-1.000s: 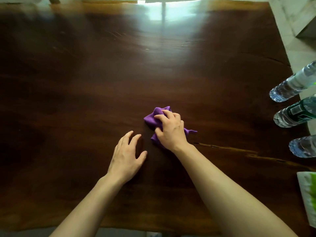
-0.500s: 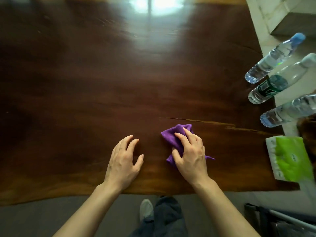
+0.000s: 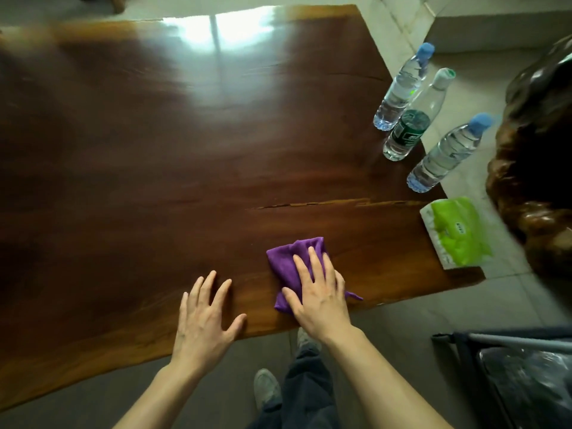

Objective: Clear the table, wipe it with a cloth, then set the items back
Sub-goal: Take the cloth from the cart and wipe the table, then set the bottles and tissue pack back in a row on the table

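A purple cloth (image 3: 289, 258) lies crumpled on the dark wooden table (image 3: 154, 150) near its front edge. My right hand (image 3: 318, 292) presses flat on the cloth, fingers spread over it. To the left of it, my left hand (image 3: 205, 317) rests flat on the bare wood, fingers apart and holding nothing. Along the table's right edge stand three water bottles: a blue-capped one (image 3: 402, 88), a green-labelled one (image 3: 414, 119) and another blue-capped one (image 3: 445, 154). A green tissue pack (image 3: 455, 232) lies at the front right corner.
A crack (image 3: 309, 204) runs across the wood toward the right edge. A dark carved wooden piece (image 3: 538, 150) stands on the floor to the right. A dark bin with a plastic liner (image 3: 520, 376) sits at lower right. My legs and shoes (image 3: 266, 388) are below the front edge.
My right hand has dragged the cloth from the table's middle toward the front edge and to the right. The left hand has stayed flat on the wood. The view has pulled back.
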`<act>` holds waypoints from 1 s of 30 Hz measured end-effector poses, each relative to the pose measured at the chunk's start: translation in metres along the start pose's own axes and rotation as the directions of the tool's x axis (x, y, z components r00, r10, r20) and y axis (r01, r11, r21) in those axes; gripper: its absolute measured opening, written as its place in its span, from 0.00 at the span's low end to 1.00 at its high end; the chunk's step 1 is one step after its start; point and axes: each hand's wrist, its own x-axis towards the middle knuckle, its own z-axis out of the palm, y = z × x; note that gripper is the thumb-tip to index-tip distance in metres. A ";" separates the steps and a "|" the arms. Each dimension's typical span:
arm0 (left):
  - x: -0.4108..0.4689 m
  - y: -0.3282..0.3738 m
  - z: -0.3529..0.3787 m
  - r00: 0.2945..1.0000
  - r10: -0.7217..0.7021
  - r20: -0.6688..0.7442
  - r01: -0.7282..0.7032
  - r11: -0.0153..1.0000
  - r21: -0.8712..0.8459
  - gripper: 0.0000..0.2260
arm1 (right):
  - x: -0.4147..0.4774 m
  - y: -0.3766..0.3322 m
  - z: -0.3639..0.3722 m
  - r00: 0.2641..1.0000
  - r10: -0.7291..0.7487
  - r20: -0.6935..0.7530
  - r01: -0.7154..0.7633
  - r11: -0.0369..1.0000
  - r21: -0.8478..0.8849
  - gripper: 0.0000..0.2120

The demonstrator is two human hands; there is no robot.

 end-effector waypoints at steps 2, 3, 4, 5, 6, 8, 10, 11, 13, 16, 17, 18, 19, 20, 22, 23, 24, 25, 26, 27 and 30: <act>0.000 0.002 -0.002 1.000 -0.012 0.008 0.012 1.000 0.006 0.34 | 0.000 0.003 -0.002 1.000 -0.010 0.021 0.010 1.000 0.017 0.34; 0.001 0.003 -0.004 1.000 -0.016 0.016 0.016 1.000 0.013 0.34 | 0.000 0.005 -0.004 0.999 -0.017 0.029 0.016 0.999 0.032 0.35; 0.002 0.004 -0.006 1.000 -0.016 0.020 0.015 1.000 0.022 0.34 | -0.001 0.006 -0.008 0.999 -0.024 0.031 0.022 0.998 0.056 0.35; 0.003 0.007 -0.009 1.000 -0.009 0.018 0.008 1.000 0.022 0.34 | -0.002 0.008 -0.012 0.999 -0.031 0.026 0.029 0.996 0.085 0.35; 0.006 0.011 -0.013 1.000 0.006 0.007 -0.006 1.000 0.014 0.33 | -0.003 0.009 -0.017 0.999 -0.038 0.009 0.037 0.992 0.117 0.34; 0.012 0.025 -0.021 0.998 0.055 -0.035 -0.055 0.998 -0.017 0.31 | -0.004 0.015 -0.028 0.997 -0.041 -0.068 0.052 0.983 0.174 0.33; 0.020 0.042 -0.027 0.991 0.098 -0.090 -0.104 0.992 -0.070 0.28 | -0.003 0.022 -0.042 0.987 -0.012 -0.162 0.049 0.973 0.225 0.30; 0.024 0.052 -0.030 0.987 0.115 -0.115 -0.127 0.987 -0.103 0.27 | -0.003 0.027 -0.051 0.978 0.014 -0.207 0.038 0.969 0.244 0.28; 0.032 0.074 -0.035 0.978 0.150 -0.144 -0.172 0.973 -0.152 0.24 | -0.003 0.041 -0.069 0.953 0.059 -0.298 0.023 0.964 0.265 0.24; 0.045 0.105 -0.039 0.963 0.214 -0.165 -0.245 0.950 -0.193 0.23 | -0.005 0.070 -0.098 0.887 0.110 -0.448 0.013 0.964 0.264 0.16; 0.049 0.116 -0.040 0.955 0.238 -0.174 -0.273 0.939 -0.210 0.22 | -0.007 0.081 -0.107 0.862 0.129 -0.489 0.006 0.964 0.264 0.14; 0.053 0.127 -0.041 0.948 0.261 -0.181 -0.299 0.927 -0.227 0.21 | -0.008 0.091 -0.116 0.838 0.149 -0.524 -0.005 0.964 0.267 0.11; 0.058 0.138 -0.042 0.942 0.282 -0.183 -0.322 0.915 -0.244 0.21 | -0.010 0.101 -0.124 0.813 0.171 -0.556 -0.017 0.962 0.271 0.09; 0.062 0.149 -0.043 0.936 0.302 -0.183 -0.342 0.904 -0.257 0.20 | -0.012 0.112 -0.132 0.787 0.193 -0.585 -0.031 0.961 0.275 0.08; 0.071 0.171 -0.043 0.926 0.334 -0.178 -0.373 0.886 -0.276 0.18 | -0.016 0.133 -0.146 0.738 0.237 -0.632 -0.070 0.958 0.278 0.06; 0.076 0.183 -0.044 0.920 0.350 -0.175 -0.387 0.878 -0.282 0.18 | -0.018 0.142 -0.152 0.715 0.260 -0.649 -0.095 0.956 0.278 0.06; 0.081 0.194 -0.044 0.915 0.365 -0.171 -0.401 0.870 -0.286 0.18 | -0.019 0.151 -0.157 0.697 0.286 -0.658 -0.124 0.951 0.282 0.06; 0.086 0.206 -0.044 0.910 0.380 -0.167 -0.414 0.863 -0.290 0.19 | -0.020 0.160 -0.161 0.684 0.319 -0.656 -0.158 0.943 0.293 0.07; 0.091 0.217 -0.044 0.904 0.395 -0.163 -0.426 0.856 -0.293 0.19 | -0.019 0.167 -0.164 0.675 0.355 -0.647 -0.193 0.931 0.309 0.10; 0.096 0.229 -0.044 0.899 0.407 -0.160 -0.437 0.850 -0.295 0.20 | -0.018 0.174 -0.166 0.670 0.389 -0.632 -0.228 0.918 0.324 0.13; 0.115 0.264 -0.043 0.886 0.439 -0.148 -0.463 0.830 -0.311 0.24 | -0.010 0.192 -0.167 0.671 0.458 -0.583 -0.326 0.888 0.323 0.28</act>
